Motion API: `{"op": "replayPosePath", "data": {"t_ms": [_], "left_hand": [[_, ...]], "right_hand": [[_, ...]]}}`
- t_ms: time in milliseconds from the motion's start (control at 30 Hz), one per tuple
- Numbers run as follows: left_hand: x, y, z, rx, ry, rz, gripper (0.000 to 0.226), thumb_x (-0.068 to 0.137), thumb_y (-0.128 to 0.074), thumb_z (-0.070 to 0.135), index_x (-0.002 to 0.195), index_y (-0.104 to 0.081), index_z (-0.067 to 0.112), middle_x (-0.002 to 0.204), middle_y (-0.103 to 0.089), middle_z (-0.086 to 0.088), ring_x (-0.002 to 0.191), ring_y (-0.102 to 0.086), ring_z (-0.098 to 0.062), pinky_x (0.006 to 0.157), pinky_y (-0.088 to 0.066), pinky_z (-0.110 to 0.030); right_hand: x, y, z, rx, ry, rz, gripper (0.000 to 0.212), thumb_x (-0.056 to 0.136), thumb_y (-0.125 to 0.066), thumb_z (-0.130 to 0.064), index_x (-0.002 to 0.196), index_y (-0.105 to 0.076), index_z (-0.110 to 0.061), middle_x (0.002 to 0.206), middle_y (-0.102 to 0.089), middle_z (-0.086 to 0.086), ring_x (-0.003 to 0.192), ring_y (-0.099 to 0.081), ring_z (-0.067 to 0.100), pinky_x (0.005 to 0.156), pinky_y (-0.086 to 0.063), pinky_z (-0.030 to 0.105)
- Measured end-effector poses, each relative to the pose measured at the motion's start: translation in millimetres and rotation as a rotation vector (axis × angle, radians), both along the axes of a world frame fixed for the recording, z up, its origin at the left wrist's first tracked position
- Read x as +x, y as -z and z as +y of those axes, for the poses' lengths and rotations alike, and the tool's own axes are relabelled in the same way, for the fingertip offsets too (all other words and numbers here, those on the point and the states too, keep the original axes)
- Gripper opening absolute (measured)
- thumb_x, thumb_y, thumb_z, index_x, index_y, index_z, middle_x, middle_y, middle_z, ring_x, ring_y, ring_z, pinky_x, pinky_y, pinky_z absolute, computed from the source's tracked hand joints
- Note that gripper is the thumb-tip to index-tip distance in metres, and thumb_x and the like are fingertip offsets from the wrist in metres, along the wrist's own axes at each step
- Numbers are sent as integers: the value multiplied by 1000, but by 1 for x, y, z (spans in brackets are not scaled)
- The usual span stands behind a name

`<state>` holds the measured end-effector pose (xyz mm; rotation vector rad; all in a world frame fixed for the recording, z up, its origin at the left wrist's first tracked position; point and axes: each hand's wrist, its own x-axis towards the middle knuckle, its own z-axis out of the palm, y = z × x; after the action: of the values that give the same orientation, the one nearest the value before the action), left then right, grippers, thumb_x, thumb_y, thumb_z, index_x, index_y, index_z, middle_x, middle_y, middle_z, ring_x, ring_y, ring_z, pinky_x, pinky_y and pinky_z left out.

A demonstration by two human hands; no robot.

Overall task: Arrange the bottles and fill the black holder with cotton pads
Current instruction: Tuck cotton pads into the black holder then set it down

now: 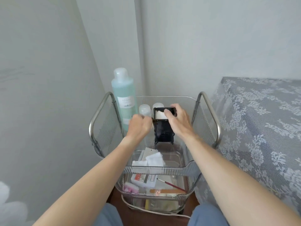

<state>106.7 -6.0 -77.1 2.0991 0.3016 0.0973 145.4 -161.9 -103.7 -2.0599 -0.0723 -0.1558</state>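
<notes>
Filling step. Black holder (163,132) upright in the cart's top tray (187,165). My right hand (176,118) pinches its rim, pressing pads in; left hand (140,126) curled loosely beside it, gripping nothing visible. Next: fetch the loose cotton pads (154,159) near the tray's front.

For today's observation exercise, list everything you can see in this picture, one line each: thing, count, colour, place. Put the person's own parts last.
Cart: 1, clear trays on a metal frame, centre.
Tall bottle: 1, blue-green liquid, clear cap, top tray, back left.
Small bottles: 2, clear, top tray, behind the hands.
Black holder: 1, black, top tray, middle.
Pads in holder: count unclear, white, at its top opening.
Loose cotton pads: a few, white, top tray, front.
Brush: 1, red handle, lower tray.
Nail file: 1, tan, lower tray.
Lace cloth: 1, grey-white, right.
Left hand: 1, at the small bottles.
Right hand: 1, at the holder's top.
</notes>
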Motion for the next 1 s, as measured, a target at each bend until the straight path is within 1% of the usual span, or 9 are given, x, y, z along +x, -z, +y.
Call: {"op": "replayPosePath", "data": {"t_ms": [100,133,233,400,533,633,700,833,1000], "left_hand": [[-16,15,12,211,189,317,21,84,-54,21,70,-57,6,58,-58,-3,41,-54,-13,41,-42,-19],[-20,20,12,292,257,385,16,83,-59,19,73,-57,6,59,-57,-3,44,-59,-13,41,-43,-18],[-32,35,4,532,384,473,25,75,-74,24,89,-59,10,74,-54,-2,84,-70,-25,57,-46,-28],[-36,43,-3,618,496,515,28,82,-68,26,98,-49,12,86,-54,1,86,-56,-24,61,-44,-29],[-38,37,3,425,495,312,9,78,-72,17,82,-65,19,89,-64,4,76,-61,-13,57,-45,-18],[-36,16,14,243,516,197,28,72,-85,22,90,-64,26,91,-66,5,78,-64,-6,61,-47,-16],[-33,1,19,155,509,141,25,72,-87,24,89,-69,27,89,-72,4,77,-68,-5,65,-50,-16],[-23,-25,27,13,458,7,3,86,-75,13,88,-75,13,76,-69,-1,57,-59,-3,56,-48,-15],[-9,-54,28,-35,401,-14,8,90,-67,8,92,-70,15,80,-65,-7,53,-55,-6,41,-40,-9]], "right_hand": [[1,0,0,-40,2,-33,63,86,-41,-62,140,-45,-30,147,-46,1,135,-41,21,110,-34,44],[0,0,1,-27,-1,-39,65,85,-40,-63,141,-45,-31,149,-44,0,136,-40,21,111,-33,45],[-1,1,4,-44,-21,-67,65,84,-43,-62,139,-48,-30,147,-48,0,135,-40,19,109,-33,39],[-2,2,5,-32,-21,-103,58,85,-45,-57,131,-57,-24,136,-57,0,127,-48,17,104,-37,34],[-8,1,2,44,-6,-152,51,86,-47,-54,119,-64,-19,120,-65,-2,112,-56,14,95,-41,29],[-8,-3,0,54,2,-176,47,87,-47,-53,112,-65,-18,113,-67,-1,108,-58,15,94,-43,32],[-8,-4,-1,56,-4,-184,45,88,-45,-53,108,-65,-18,107,-67,1,105,-59,18,93,-44,36],[-10,-3,4,47,-24,-214,40,90,-42,-51,103,-63,-19,101,-66,0,99,-59,18,86,-44,33],[-10,-7,4,68,15,-352,22,94,-44,-39,87,-57,-24,83,-63,-7,81,-58,11,70,-39,25]]}}
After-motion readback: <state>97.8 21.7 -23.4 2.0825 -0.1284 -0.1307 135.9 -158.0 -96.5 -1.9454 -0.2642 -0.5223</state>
